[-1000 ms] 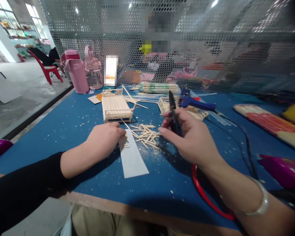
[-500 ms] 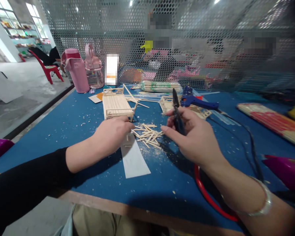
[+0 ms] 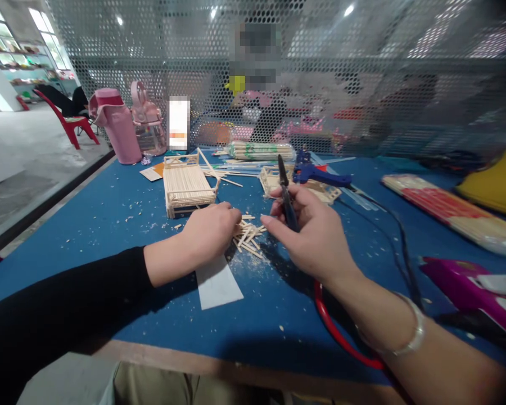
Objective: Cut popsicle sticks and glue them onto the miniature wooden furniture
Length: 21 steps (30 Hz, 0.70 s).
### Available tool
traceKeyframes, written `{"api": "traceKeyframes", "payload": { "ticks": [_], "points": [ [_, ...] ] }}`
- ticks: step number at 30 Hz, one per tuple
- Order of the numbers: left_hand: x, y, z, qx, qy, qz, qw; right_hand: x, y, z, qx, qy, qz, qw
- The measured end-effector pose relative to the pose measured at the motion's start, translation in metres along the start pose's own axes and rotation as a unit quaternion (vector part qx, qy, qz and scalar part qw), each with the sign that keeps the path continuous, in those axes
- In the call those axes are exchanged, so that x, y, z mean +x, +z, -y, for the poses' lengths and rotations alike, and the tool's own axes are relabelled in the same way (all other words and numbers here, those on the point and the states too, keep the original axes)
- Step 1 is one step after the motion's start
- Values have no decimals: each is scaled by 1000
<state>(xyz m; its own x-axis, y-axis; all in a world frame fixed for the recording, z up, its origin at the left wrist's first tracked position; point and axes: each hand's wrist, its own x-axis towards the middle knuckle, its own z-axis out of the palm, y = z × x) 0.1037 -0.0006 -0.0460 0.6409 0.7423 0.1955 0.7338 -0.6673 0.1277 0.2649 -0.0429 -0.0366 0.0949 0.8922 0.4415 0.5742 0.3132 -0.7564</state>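
My left hand (image 3: 213,232) is at the left edge of a pile of short wooden sticks (image 3: 248,237), fingers curled down; what its fingertips hold, if anything, is hidden. A strip of white paper (image 3: 219,286) lies partly beneath that hand. In my right hand (image 3: 314,230) is a dark pointed tool (image 3: 284,185), its tip upward, just right of the pile. Behind my left hand stands a small bed-like frame of wooden sticks (image 3: 189,184). A second stick structure (image 3: 270,179) sits behind my right hand, partly covered by it.
A blue glue gun (image 3: 324,175) with a black cable lies behind my right hand. Pink flask (image 3: 120,129), clear bottle (image 3: 149,126) and lit phone (image 3: 179,124) stand at the back left. Packed sticks (image 3: 451,211) and a purple object (image 3: 468,287) are right. Perforated metal rises behind.
My left hand has moved right, away from the bed-like frame and closer over the stick pile. My right hand still holds the dark tool. The whole view has shifted slightly.
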Motion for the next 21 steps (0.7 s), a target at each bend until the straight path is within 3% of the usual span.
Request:
{"api": "traceKeyframes", "payload": {
  "ticks": [11, 15, 18, 21],
  "points": [
    [12, 6, -4, -92, -49, 33, 994, -3, 2, 0, -12, -3, 5, 1000],
    [11, 4, -3, -121, -48, -19, 991, -2, 1, -1, -16, -4, 7, 1000],
    [5, 0, -3, -221, -59, -81, 970, -2, 0, -2, -25, -9, 1, 1000],
    [0, 1, -3, -306, -39, -83, 948, -1, 1, -4, -15, -22, -2, 1000]
  ]
}}
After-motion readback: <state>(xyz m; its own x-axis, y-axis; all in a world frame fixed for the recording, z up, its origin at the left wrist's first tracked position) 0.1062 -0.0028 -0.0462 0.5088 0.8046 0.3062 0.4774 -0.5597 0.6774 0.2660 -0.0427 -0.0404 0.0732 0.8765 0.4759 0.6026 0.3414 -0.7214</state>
